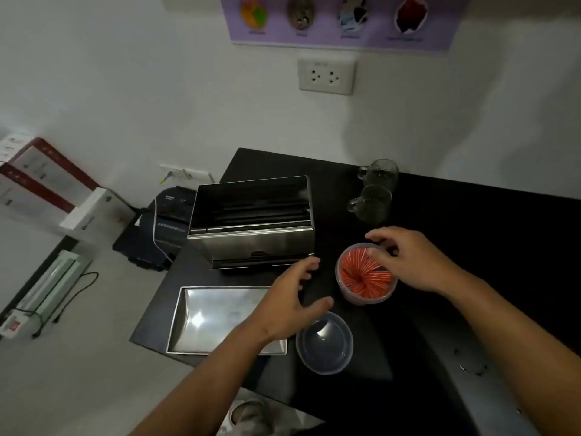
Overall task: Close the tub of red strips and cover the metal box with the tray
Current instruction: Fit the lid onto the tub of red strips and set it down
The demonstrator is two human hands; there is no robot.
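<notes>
A round clear tub of red strips (361, 283) stands open on the black counter (471, 247). Its clear lid (324, 343) lies flat on the counter just in front of it. My right hand (408, 262) hovers over the tub's far right rim, fingers spread, thumb and fingertips touching or nearly touching the rim. My left hand (292, 300) floats open between the tub and the shiny metal tray (201, 319), which lies at the counter's left front corner. The open metal box (254, 221) stands behind the tray.
Two glass cups (372, 199) sit at the back of the counter, right of the box. The counter's left edge drops off to a lower surface with a dark bag (157, 228), boxes and cables. A wall socket (325, 76) is above.
</notes>
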